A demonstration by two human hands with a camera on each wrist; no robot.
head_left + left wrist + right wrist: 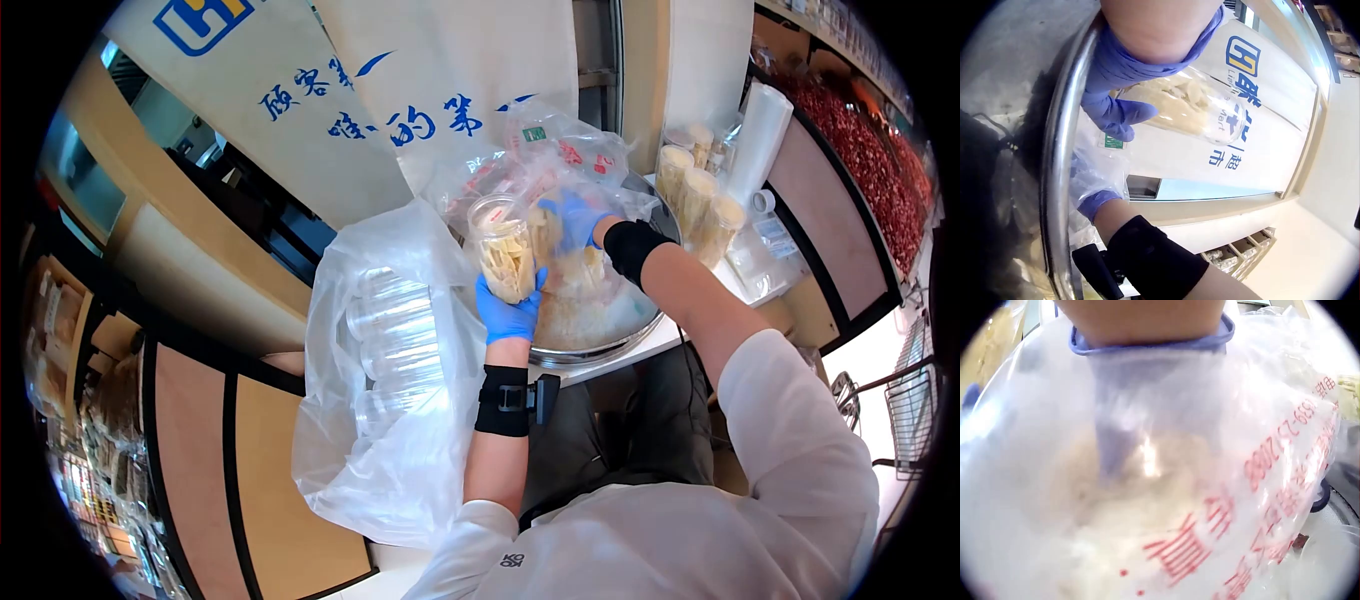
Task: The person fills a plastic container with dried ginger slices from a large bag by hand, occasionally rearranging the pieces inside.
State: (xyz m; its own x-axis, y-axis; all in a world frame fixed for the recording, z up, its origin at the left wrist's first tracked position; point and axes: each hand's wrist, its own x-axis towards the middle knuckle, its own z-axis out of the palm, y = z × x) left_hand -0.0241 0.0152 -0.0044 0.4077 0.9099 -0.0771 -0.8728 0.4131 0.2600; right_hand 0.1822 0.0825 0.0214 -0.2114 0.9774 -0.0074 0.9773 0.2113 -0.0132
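Note:
In the head view my gloved left hand (508, 312) grips a clear plastic jar (506, 255) part filled with pale yellowish strips. The left wrist view shows the left hand (1113, 94) with fingers curled round the same jar (1188, 109). My gloved right hand (575, 218) is inside a clear bag with red print (570, 155), just right of the jar. Through the bag's film (1210, 506), the right wrist view shows the right hand (1154, 412) over a pale, blurred mass; its fingertips are hidden.
A large round metal tray (640, 335) lies under the bag. On the left is a plastic sack (330, 400) of stacked clear jars. Several filled jars (700, 190) stand at the right beside a plastic roll (762, 130) and a tape roll (763, 201).

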